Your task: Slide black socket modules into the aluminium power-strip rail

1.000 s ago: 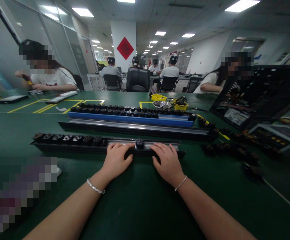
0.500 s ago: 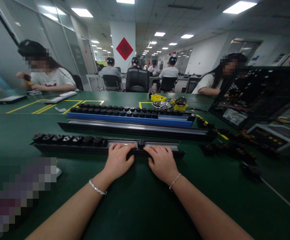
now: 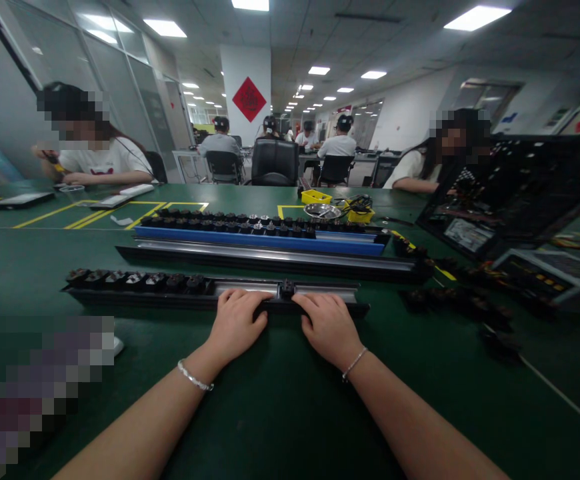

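Note:
A long black channel [image 3: 135, 300] lies across the green table, with several black modules [image 3: 156, 283] in a row at its left end. One separate black module [image 3: 287, 288] sits further right in the channel. My left hand [image 3: 239, 321] rests on the channel's near edge, its fingers reaching inside, left of that module. My right hand [image 3: 331, 327] is just right of it, fingertips at or close to the module's near right side. Thumbs of both hands are apart from the fingers.
Behind lie another black channel [image 3: 270, 256] and a blue channel [image 3: 250, 239] with modules. An open computer case [image 3: 520, 193] and a power supply [image 3: 560, 277] stand at right. Yellow trays [image 3: 316, 197] and a metal dish [image 3: 323, 211] are further back. People sit beyond.
The separate module has shifted slightly right along the channel, and my right hand has moved slightly right too. My left hand is nearly unmoved.

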Available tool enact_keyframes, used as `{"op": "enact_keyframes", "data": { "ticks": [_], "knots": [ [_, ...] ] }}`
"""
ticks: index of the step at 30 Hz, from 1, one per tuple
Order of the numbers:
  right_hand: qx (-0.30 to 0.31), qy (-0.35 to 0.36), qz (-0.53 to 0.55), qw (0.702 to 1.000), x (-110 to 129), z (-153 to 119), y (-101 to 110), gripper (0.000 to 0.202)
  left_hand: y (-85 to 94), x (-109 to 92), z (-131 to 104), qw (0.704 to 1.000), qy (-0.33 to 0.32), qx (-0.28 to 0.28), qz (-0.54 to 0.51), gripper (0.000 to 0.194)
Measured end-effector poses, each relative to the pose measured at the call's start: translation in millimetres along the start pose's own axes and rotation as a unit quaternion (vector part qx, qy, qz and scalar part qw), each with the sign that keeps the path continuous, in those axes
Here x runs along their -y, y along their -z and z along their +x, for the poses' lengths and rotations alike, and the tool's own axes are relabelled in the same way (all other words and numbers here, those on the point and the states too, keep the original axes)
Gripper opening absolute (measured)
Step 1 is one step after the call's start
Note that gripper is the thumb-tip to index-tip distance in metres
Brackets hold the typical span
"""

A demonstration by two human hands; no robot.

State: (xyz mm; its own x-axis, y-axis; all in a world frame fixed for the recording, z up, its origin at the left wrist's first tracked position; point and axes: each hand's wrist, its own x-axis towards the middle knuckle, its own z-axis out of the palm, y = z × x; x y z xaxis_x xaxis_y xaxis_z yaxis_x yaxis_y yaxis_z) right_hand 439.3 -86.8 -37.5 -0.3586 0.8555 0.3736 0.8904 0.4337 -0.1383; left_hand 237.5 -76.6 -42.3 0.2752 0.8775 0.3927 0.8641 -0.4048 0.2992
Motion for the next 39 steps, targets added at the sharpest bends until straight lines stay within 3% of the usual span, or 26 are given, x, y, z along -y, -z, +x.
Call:
{"op": "enact_keyframes", "data": {
  "ticks": [39],
  "knots": [
    [0.013, -0.04, 0.013, 0.999, -26, -2, 16, 0.025, -0.7, 5, 1, 1.0, -0.015, 0.006, 0.0, 0.031]
  ]
}}
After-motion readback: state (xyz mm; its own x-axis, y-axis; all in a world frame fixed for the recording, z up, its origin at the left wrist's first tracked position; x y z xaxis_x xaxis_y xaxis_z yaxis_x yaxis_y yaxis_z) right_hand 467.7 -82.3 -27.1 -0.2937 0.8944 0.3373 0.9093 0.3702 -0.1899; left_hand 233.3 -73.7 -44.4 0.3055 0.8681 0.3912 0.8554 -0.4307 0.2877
